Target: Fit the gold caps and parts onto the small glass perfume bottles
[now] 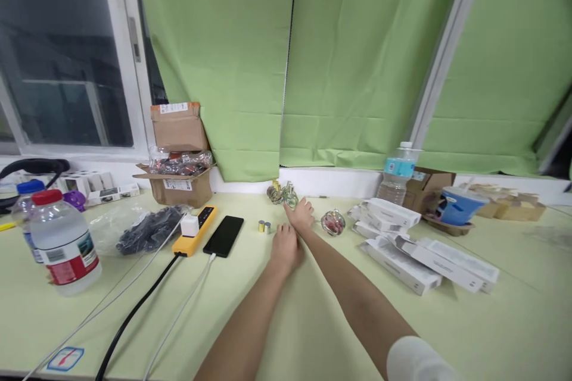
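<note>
My left hand (286,245) rests on the table with its fingers curled in; what they may hold is hidden. Just beyond it, my right hand (301,215) has its fingers apart, the wrist crossing close beside the left hand. Its fingertips are near a shiny, greenish bundle of rings or wire (290,196), though contact is unclear. A similar bundle (274,193) lies to its left. To the right of my hands is a reddish, shiny round bundle (333,222). Two short metallic cylinders (264,227) stand left of my left hand.
Left are a black phone (224,236) on a white cable, a yellow power strip (195,231), a red-capped bottle (66,244) and a cardboard box (181,186). Right are white boxes (402,262), a water bottle (397,175) and a blue tub (460,205). Green curtains (223,59) hang behind.
</note>
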Tool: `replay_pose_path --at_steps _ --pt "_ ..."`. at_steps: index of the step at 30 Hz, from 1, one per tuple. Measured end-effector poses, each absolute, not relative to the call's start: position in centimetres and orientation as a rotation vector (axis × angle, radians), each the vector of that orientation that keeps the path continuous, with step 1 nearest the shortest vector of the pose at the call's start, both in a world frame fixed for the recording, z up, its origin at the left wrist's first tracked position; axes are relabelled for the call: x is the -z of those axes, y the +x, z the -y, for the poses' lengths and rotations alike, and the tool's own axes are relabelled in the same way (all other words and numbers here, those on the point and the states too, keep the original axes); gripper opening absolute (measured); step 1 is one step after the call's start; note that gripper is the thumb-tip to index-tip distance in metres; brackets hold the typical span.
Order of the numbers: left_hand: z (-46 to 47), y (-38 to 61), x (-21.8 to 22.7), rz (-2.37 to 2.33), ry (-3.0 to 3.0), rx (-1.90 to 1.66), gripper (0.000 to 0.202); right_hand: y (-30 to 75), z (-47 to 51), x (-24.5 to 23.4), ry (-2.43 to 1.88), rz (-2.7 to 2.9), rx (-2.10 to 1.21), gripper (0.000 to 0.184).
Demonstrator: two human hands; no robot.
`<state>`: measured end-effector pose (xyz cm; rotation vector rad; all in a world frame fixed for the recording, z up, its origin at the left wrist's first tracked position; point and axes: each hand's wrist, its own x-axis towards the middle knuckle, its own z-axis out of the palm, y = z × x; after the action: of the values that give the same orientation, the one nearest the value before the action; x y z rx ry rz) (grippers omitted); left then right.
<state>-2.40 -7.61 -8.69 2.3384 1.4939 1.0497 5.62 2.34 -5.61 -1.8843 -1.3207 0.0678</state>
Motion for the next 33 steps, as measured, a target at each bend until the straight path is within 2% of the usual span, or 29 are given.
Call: replay_pose_path --at_steps 5,8,16,21,25,33 --pt "7.1 -2.6 8.6 -1.392 2.408 -1.011 0.037 2.8 -6.7 4.4 -1.993 1.216 -0.096 0.108" --pt "6.7 -3.2 8.3 -1.345 2.460 -1.044 0.038 0.7 -8.7 3.9 -2.026 1.086 -0.075 0.119" --pt "6.4 -3.7 8.2 -1.395 2.371 -0.970 0.039 -1.6 -11.3 3.2 -2.202 0.951 -0.119 0.126" --pt "6.6 -3.7 8.6 -1.420 2.553 -0.825 0.046 -1.1 -12.7 4.1 -2.180 0.915 -0.056 0.127" --pt "7.1 -4.1 8.4 -1.400 2.719 -0.752 0.047 -0.9 -12.7 4.6 -2.136 0.972 -0.022 0.118" --pt "8.0 -4.2 7.9 -1.376 2.782 -0.760 0.044 0.6 -11.4 5.5 -2.102 1.075 0.013 0.080"
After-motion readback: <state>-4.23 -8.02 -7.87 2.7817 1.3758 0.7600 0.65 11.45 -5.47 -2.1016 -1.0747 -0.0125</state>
